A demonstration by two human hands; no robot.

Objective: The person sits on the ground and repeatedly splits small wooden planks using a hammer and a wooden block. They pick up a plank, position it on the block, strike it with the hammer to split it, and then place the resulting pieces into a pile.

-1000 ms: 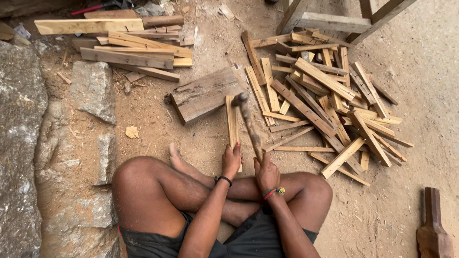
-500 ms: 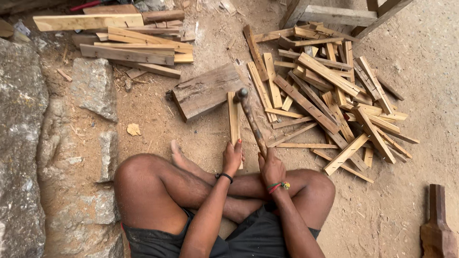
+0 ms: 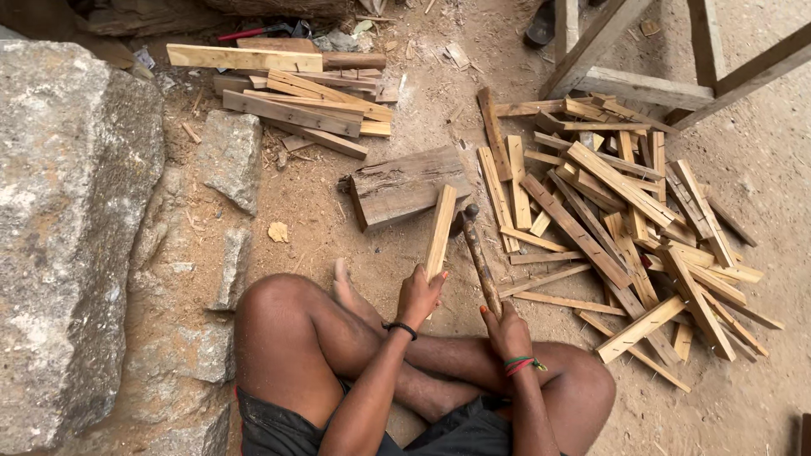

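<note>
Hands (image 3: 460, 312) over slat (image 3: 440, 232), hammer (image 3: 478, 257) ends

1. The person is sitting cross-legged on the ground, knees spread wide, one bare foot showing between the legs.
2. The left hand (image 3: 418, 295) is reaching forward, fingers closed in a grip, a dark band circling its wrist.
3. The right hand (image 3: 505, 329) is clenching in a fist just beside it, coloured bands lying on its wrist.
4. Both forearms are angling forward from the lap.
</note>
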